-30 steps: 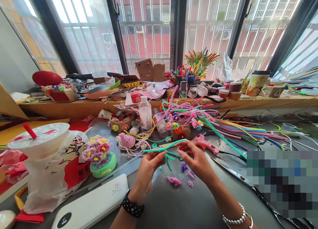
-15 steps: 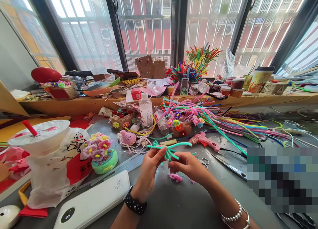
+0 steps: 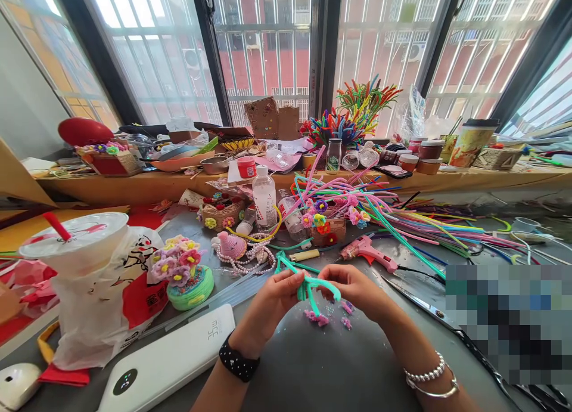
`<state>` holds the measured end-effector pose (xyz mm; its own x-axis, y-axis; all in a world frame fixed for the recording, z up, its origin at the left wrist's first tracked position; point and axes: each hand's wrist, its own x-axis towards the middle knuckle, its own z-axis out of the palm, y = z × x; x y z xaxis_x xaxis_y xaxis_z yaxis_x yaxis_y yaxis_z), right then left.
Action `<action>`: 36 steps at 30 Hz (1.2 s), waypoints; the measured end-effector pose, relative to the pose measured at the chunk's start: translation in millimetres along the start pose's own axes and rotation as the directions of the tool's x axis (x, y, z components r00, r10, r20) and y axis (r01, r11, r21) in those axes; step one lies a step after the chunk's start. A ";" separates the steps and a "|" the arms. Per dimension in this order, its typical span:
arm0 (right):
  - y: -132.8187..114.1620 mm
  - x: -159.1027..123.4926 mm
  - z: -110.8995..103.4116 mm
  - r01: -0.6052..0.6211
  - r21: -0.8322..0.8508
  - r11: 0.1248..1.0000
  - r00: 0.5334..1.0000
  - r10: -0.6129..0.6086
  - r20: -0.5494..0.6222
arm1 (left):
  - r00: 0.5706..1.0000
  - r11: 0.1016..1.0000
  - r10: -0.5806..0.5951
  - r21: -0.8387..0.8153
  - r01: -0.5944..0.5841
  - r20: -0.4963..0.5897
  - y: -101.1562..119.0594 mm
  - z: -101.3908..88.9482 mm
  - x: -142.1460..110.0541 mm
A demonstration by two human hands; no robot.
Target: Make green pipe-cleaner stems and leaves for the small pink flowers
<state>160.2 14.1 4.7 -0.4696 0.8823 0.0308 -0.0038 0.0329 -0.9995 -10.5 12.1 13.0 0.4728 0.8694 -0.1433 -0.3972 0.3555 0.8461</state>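
Both my hands meet over the dark table and pinch a bundle of teal pipe cleaners (image 3: 308,287). My left hand (image 3: 272,301), with a black watch on its wrist, grips the bundle where the strands cross. My right hand (image 3: 353,287), with bead bracelets on its wrist, holds a bent strand on the right side. Loose teal ends stick out up-left and down. Small pink fuzzy scraps (image 3: 317,318) lie on the table just below the bundle.
A pink glue gun (image 3: 369,251), scissors (image 3: 424,307) and a heap of coloured pipe cleaners (image 3: 402,221) lie to the right. A white power bank (image 3: 170,361), a flower-topped green tin (image 3: 187,278) and a bagged drink cup (image 3: 89,281) stand left. Baskets and bottles crowd behind.
My hands have drawn closer together and lower. The long teal strand that stretched flat between them is now bent down into a curve by my right hand.
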 end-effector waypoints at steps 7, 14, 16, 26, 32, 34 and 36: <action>2.5 1.4 -1.8 0.018 0.006 1.000 0.997 -0.017 -0.079 | 0.996 0.997 -0.073 0.018 0.072 0.054 -2.3 -0.9 0.1; 3.9 4.9 3.6 0.027 0.040 0.999 0.973 -0.017 -0.229 | 0.997 0.997 -0.070 0.016 0.070 0.023 -5.5 -0.7 1.7; 5.6 5.2 6.5 0.019 0.163 0.986 0.969 0.022 -0.245 | 0.997 0.998 -0.070 0.012 0.069 0.017 -7.3 0.1 2.0; 15.6 7.1 31.6 -0.050 0.728 0.683 0.981 0.171 -0.092 | 0.999 0.998 0.017 -0.060 -0.019 -0.031 -15.9 1.8 6.5; 18.7 8.1 25.3 0.020 0.643 0.766 0.965 0.154 -0.213 | 0.996 0.998 0.069 0.004 -0.069 -0.063 -14.4 11.8 2.6; 16.1 7.0 20.3 0.044 0.555 0.831 0.952 0.133 -0.275 | 0.994 0.996 0.089 0.036 -0.087 -0.068 -14.2 13.0 2.3; 12.0 5.2 15.2 0.063 0.428 0.902 0.936 0.096 -0.339 | 0.992 0.991 0.114 0.078 -0.109 -0.062 -14.2 11.9 3.0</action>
<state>144.2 11.9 -7.3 -0.1403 0.9881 -0.0626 -0.4110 -0.1157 -0.9043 5.9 5.5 6.6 0.3746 0.9239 -0.0777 -0.3837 0.2307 0.8942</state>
